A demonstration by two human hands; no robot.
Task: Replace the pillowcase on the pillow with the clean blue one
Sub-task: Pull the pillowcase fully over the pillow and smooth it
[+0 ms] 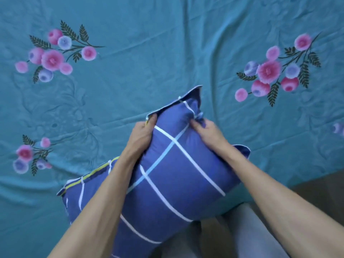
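Note:
A plump pillow sits inside a dark blue pillowcase crossed by white and light blue stripes, lying at the bed's near edge and tilted toward the upper right. My left hand grips the far left edge of the case, fingers curled around the flap. My right hand pinches a bunched bit of the case at its far right side. A yellow-trimmed flap of the case sticks out at the near left, partly under my left forearm.
A teal bedsheet with pink and blue flower prints covers the bed, wrinkled in places. The bed's near edge runs diagonally at the lower right, with brown floor beyond it. My grey-clad legs stand below the pillow.

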